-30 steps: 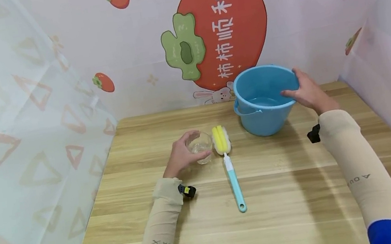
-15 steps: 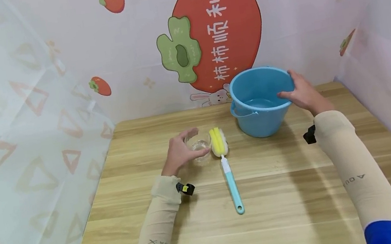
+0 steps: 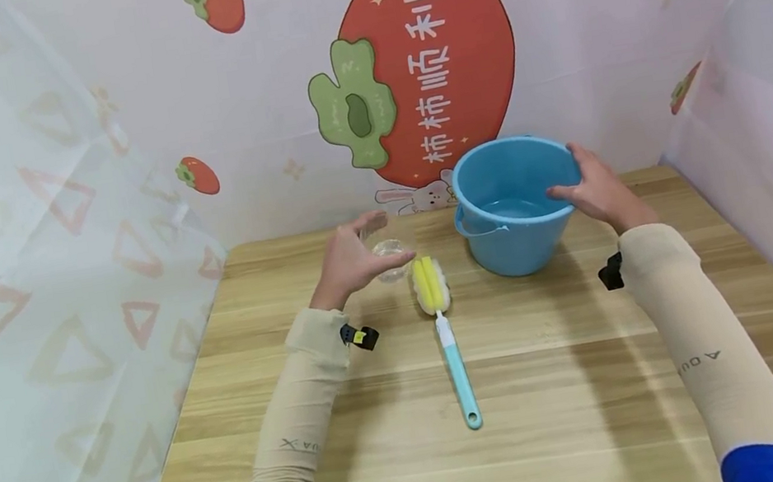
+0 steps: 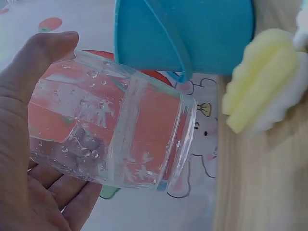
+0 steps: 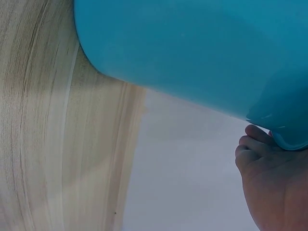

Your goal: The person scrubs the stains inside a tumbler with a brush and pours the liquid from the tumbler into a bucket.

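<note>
My left hand [image 3: 348,263] grips a clear glass [image 3: 390,260] between thumb and fingers, raised off the tabletop. Droplets cling to the glass [image 4: 103,115] in the left wrist view, and its base faces the wood with a gap between. On the right, my right hand [image 3: 603,194] holds the rim of a light blue bucket [image 3: 517,250], thumb inside and fingers outside. The bucket stands upright at the back of the table. Between the hands lies a bottle brush [image 3: 431,288], with a yellow and white sponge head and a light blue handle pointing toward me.
The wooden table [image 3: 536,435] meets a white printed backdrop [image 3: 262,110] just behind the bucket. Pale sheeting [image 3: 69,322] hangs on the left side and more on the right. The bucket's handle [image 3: 482,228] hangs down on its left.
My left hand has lifted the glass upward off the table. My right hand keeps its hold on the bucket rim, and the bucket and brush stay in place.
</note>
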The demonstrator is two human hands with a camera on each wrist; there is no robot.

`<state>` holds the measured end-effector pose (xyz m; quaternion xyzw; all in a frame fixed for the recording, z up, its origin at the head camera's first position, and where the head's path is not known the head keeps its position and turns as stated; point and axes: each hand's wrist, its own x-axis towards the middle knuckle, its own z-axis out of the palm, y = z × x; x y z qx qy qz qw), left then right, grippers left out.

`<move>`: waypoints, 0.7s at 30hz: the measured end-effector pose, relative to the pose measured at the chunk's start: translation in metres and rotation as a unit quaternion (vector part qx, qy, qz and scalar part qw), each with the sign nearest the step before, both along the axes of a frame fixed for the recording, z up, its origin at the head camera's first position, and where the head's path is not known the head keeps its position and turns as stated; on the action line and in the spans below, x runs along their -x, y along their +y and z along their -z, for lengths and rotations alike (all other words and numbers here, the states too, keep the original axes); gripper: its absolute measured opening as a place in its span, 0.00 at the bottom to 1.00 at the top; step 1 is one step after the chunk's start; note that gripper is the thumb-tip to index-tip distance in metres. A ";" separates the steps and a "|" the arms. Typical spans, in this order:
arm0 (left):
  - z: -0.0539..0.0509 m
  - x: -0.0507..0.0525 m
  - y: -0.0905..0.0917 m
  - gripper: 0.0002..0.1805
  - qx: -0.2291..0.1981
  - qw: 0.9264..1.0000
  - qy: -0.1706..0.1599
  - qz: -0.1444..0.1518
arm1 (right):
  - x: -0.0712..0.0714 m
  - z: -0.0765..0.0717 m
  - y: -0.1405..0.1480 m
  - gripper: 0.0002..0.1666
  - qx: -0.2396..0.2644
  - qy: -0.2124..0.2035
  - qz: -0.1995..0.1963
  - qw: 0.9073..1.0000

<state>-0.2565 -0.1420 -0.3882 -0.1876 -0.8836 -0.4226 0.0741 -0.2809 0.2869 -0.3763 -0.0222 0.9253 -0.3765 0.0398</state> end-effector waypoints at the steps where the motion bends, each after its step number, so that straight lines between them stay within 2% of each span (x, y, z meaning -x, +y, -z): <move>1: -0.004 0.002 0.002 0.49 0.000 1.000 0.003 -0.001 | -0.001 0.000 0.000 0.61 0.001 0.000 0.000 1.000; 6: -0.027 0.012 0.014 0.48 0.004 1.000 0.019 -0.007 | -0.002 0.000 -0.001 0.61 0.007 0.001 0.000 1.000; 13: -0.054 0.026 0.028 0.51 0.050 0.998 0.035 -0.015 | -0.002 0.001 -0.002 0.60 0.006 0.007 0.000 1.000; 21: -0.075 0.040 0.042 0.48 0.079 0.995 0.059 -0.009 | -0.001 0.002 0.000 0.60 0.008 0.011 -0.001 1.000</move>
